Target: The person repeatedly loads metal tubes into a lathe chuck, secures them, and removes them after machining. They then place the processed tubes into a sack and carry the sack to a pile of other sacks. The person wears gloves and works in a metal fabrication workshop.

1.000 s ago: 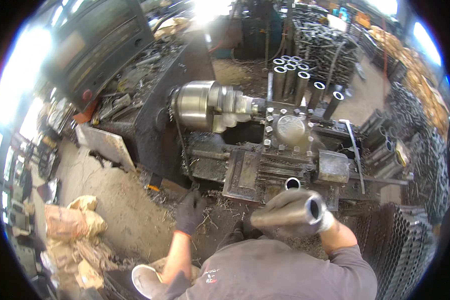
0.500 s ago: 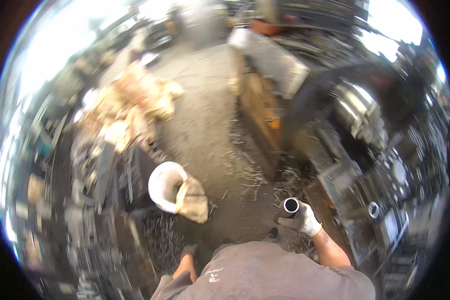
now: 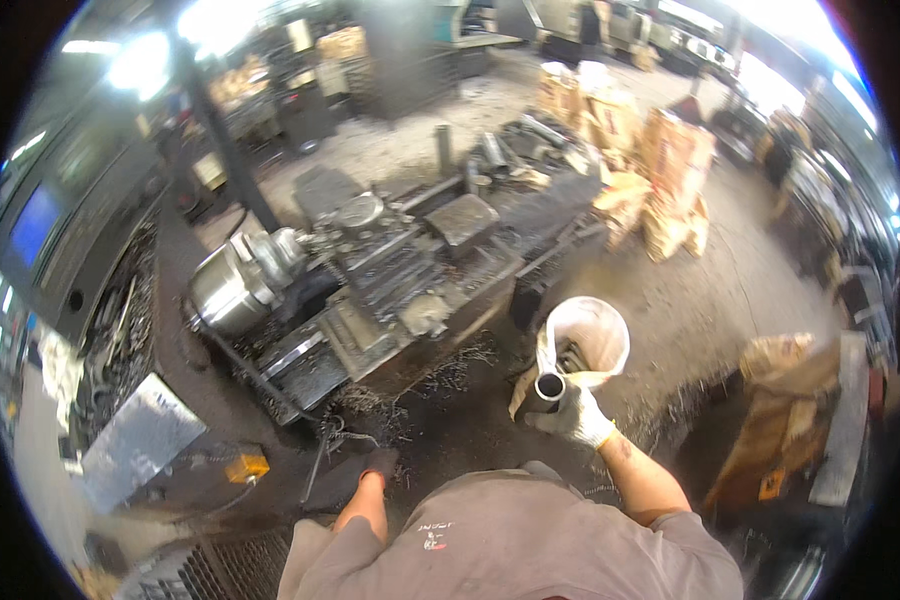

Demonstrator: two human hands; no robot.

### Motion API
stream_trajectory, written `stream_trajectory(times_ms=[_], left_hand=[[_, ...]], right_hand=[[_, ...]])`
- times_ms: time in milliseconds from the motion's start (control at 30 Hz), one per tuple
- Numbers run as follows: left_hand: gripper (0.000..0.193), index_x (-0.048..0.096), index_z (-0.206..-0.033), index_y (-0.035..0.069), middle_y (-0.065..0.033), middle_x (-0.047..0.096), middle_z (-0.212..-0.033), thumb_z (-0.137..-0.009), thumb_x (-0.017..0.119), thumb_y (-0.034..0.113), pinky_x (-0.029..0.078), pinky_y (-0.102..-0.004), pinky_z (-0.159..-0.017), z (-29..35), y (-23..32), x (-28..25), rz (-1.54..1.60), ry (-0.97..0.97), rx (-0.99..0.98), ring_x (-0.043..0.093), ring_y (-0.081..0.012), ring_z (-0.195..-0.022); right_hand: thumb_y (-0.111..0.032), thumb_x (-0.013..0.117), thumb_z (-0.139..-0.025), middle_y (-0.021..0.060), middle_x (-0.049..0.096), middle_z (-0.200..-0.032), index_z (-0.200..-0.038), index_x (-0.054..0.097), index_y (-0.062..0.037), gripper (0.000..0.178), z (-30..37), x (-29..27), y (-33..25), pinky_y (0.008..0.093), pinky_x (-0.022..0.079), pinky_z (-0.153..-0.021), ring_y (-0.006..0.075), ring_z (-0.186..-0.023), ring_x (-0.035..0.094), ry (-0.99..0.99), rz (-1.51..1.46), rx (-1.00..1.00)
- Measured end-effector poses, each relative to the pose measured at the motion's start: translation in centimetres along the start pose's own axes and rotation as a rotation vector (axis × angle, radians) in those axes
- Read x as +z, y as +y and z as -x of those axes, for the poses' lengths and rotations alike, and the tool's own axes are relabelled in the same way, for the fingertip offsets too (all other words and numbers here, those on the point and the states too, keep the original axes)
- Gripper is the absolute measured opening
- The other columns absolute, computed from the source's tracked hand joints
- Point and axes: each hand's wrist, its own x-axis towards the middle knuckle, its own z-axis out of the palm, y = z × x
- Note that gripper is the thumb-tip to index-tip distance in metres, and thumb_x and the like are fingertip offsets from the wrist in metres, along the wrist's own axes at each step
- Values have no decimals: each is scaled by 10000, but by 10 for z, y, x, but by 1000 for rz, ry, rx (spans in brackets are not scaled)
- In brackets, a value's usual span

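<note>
My right hand (image 3: pixel 577 413), in a white knit glove with a dark, soiled palm, is closed round a short metal tube (image 3: pixel 549 387). The tube's round open end faces up. Just beyond the hand stands a white bucket (image 3: pixel 618 335), with some metal pieces inside that I cannot make out and brown sacking by its near side. My left hand (image 3: pixel 378 464) hangs low beside my body in a dark glove; its fingers are too unclear to read. Ahead of it lies a lathe with a shiny chuck (image 3: pixel 232 288) and a dark, chip-strewn bed.
Brown paper sacks (image 3: pixel 675 165) stand beyond the lathe's far end. A control box with an orange cover (image 3: pixel 247 467) sits at the lower left. Metal shavings (image 3: pixel 440 375) litter the floor beneath the lathe. Another brown-sided unit (image 3: pixel 780 430) stands at right.
My body and view have turned right, so the lathe is now ahead and to the left. My right hand, still gripping the tube, has come beside the white bucket.
</note>
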Motion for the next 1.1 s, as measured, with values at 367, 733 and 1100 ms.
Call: stream_trajectory(times_ms=[367,733,1100], left_hand=[[569,587,-1442,-10,-303,569,-1477,-1104,461,431,508,-478,-1059,194,0,1,807,1266,-1454,590,-455,-1314],[576,586,-1395,-43,-205,668,-1301,-1086,523,439,553,-432,-942,196,-15,-157,595,1689,-1248,674,-362,-1146],[373,701,-1185,15,-103,727,-1078,-1017,625,339,548,-434,-860,81,3,2,638,1163,-1019,676,-310,-962]], right_hand=[[-265,827,-776,172,752,-936,-1147,685,-110,427,-267,56,-29,430,585,-790,354,-883,746,-158,-97,-286],[-338,804,-865,191,774,-1080,-1236,719,-41,483,-383,-35,-24,419,585,-884,317,-981,759,-830,153,-476],[-302,661,-994,112,707,-1380,-1359,701,-88,426,-564,79,-213,393,534,-1061,236,-1215,673,-813,377,-595]])
